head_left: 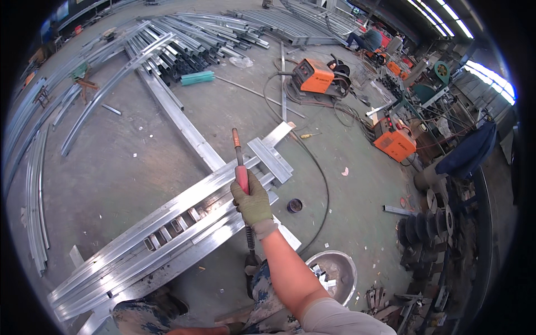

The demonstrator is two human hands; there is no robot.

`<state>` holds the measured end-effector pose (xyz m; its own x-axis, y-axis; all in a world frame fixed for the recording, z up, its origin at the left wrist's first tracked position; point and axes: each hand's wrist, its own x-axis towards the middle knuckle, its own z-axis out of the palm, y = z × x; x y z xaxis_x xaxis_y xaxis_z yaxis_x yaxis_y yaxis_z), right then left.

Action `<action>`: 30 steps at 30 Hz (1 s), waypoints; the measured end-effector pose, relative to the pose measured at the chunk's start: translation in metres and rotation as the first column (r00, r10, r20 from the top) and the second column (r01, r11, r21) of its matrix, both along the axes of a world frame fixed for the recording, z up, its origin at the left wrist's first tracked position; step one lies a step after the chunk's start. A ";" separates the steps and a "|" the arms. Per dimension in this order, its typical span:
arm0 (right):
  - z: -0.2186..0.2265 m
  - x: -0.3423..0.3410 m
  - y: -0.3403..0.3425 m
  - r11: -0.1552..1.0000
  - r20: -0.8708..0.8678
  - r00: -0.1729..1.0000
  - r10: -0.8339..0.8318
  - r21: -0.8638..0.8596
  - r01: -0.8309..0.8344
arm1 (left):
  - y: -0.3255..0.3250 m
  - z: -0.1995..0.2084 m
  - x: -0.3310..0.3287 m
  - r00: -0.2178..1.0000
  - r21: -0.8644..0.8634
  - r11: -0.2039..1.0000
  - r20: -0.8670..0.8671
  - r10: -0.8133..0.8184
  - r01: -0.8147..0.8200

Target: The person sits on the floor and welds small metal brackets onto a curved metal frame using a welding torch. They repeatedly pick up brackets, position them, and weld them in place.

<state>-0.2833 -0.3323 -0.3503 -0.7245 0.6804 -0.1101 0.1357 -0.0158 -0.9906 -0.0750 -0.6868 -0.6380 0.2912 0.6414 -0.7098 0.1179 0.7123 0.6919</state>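
Note:
My right hand, in an olive work glove, is closed around the red handle of a welding torch. The torch's copper nozzle points up and away, and its cable hangs below the hand. Under the torch lie long shiny metal channels, side by side, with short tube pieces set between them. A short channel piece rests crosswise near their far right end. At the lower edge a strip of my left forearm and the dark glove of my left hand show; its fingers are hidden.
Two orange welding machines stand ahead and to the right, with cables on the floor. A metal basin with small pieces is near my right knee. A small dark cup stands closer. Steel profiles pile up at far left. A person sits far back.

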 end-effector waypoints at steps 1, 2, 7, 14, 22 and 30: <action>0.005 -0.005 0.000 0.999 -0.009 1.000 0.022 -0.027 -0.022 | -0.002 0.000 0.001 1.000 0.014 1.000 -0.013 0.019 -0.019; 0.011 -0.009 -0.001 0.998 -0.017 0.999 0.044 -0.053 -0.045 | -0.006 -0.001 0.002 0.999 0.018 0.999 -0.015 0.043 -0.042; -0.011 -0.010 0.014 0.984 -0.001 0.991 0.136 0.112 -0.135 | -0.022 -0.015 0.034 0.993 0.096 0.989 -0.025 0.114 -0.111; -0.009 0.014 -0.005 0.973 -0.042 0.986 0.161 0.172 -0.152 | 0.028 0.087 -0.044 0.915 0.056 0.997 -0.397 0.072 -0.055; 0.030 0.042 -0.024 0.960 -0.050 0.958 0.281 0.033 -0.279 | 0.010 0.335 -0.092 0.300 0.626 0.353 -0.194 0.934 -0.695; 0.019 0.053 0.003 0.985 -0.022 0.985 0.171 -0.017 -0.171 | 0.013 0.581 -0.050 0.224 0.862 0.029 -0.164 0.961 0.507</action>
